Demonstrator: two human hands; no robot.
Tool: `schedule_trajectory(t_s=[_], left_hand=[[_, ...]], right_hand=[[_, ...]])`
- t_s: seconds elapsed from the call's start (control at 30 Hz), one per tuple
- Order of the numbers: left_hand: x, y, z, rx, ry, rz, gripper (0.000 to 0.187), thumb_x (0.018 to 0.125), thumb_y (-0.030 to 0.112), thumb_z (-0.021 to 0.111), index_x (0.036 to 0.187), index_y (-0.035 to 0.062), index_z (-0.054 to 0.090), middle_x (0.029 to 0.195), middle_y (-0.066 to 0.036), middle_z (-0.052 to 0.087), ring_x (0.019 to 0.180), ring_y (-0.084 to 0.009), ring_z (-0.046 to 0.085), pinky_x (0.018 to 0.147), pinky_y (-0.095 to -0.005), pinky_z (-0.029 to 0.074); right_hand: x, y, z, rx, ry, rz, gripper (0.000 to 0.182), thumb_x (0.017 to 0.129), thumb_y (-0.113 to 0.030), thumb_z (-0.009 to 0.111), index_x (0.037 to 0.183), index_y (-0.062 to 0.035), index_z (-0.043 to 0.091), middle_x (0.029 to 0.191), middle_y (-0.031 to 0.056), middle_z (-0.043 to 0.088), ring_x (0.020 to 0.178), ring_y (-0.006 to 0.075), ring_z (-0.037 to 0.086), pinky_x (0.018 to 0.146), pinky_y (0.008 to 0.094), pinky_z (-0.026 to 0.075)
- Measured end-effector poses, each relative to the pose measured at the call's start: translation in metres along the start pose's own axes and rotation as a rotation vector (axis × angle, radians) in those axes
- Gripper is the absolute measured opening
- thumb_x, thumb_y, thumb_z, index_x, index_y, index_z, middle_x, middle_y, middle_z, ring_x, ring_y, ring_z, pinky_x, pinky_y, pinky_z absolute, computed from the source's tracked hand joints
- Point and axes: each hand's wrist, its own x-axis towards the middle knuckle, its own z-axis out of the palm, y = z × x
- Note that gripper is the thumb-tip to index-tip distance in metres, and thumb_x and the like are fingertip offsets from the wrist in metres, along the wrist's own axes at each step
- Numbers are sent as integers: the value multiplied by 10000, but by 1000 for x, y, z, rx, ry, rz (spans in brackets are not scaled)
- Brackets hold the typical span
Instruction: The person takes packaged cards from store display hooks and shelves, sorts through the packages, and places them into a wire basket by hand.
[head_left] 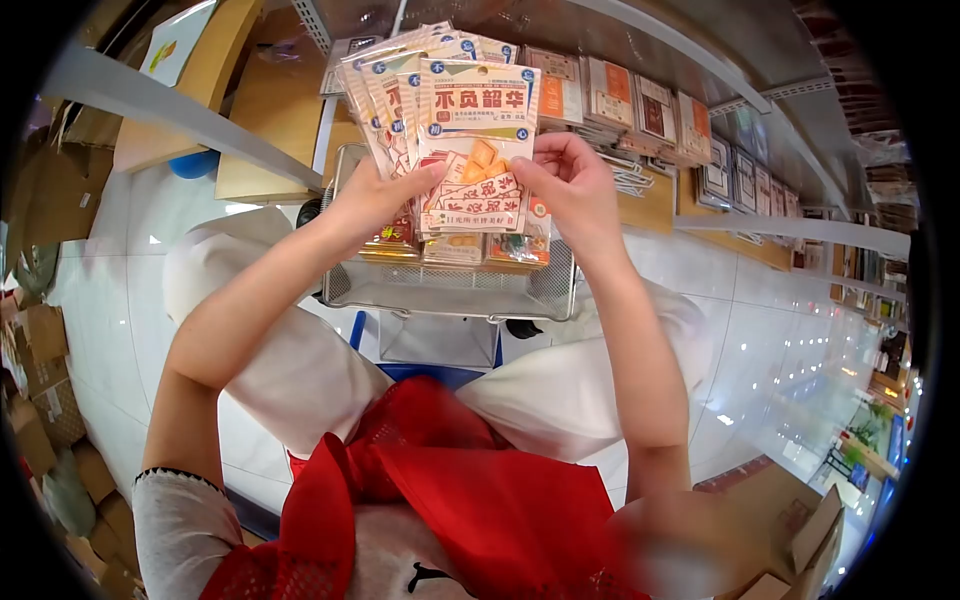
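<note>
Several flat printed packets (480, 120) with red Chinese lettering and blue corner dots are fanned out at the upper middle. My left hand (385, 200) is closed around the left and lower part of the fan, its thumb on the front packet. On the right edge of that front packet, my right hand (570, 180) pinches with thumb and fingers. Beneath the packets is a wire mesh basket (450, 290) holding more packaged items (455, 250), partly hidden by the fan.
Shelves with rows of packaged cards (610, 95) stand behind and to the right. A grey metal bar (190, 95) slants across the upper left. Cardboard boxes lie at the far left (45, 350) and lower right (760, 510). A blue round object (194, 164) sits under the left shelf.
</note>
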Motion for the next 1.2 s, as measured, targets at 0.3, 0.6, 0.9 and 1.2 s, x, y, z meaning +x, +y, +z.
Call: schedule_trajectory(t_s=[0.3, 0.6, 0.9, 1.2], left_hand=[[14, -11, 5, -324, -142, -106, 558, 882, 368, 465, 1281, 21, 285, 1220, -118, 452, 1096, -195, 479, 886, -341, 437], [21, 3, -28, -760, -382, 7, 466, 889, 386, 387, 1216, 54, 397, 1169, -114, 511, 1050, -218, 530, 831, -322, 468], [9, 22, -11, -813, -142, 108, 457, 895, 375, 348, 1220, 57, 400, 1156, -112, 523, 1090, -227, 490, 957, -408, 349], [7, 30, -25, -726, -199, 113, 396, 893, 330, 408, 1172, 51, 448, 1088, -79, 575, 980, -193, 570, 871, -321, 442]], right_hand=[[7, -3, -5, 175, 60, 73, 135, 801, -52, 569, 899, 0, 493, 752, 30, 582, 651, 58, 530, 576, 195, 432], [17, -9, -20, 757, 472, -40, 182, 861, -118, 460, 1007, -20, 506, 1002, 89, 583, 845, 140, 577, 641, 239, 455], [4, -1, 17, 589, 157, 112, 148, 791, -57, 558, 932, -12, 545, 864, 65, 604, 762, 144, 595, 618, 253, 509], [-12, -6, 50, 413, 90, 69, 296, 809, -93, 581, 1054, 35, 475, 941, 101, 585, 768, 177, 606, 633, 268, 504]])
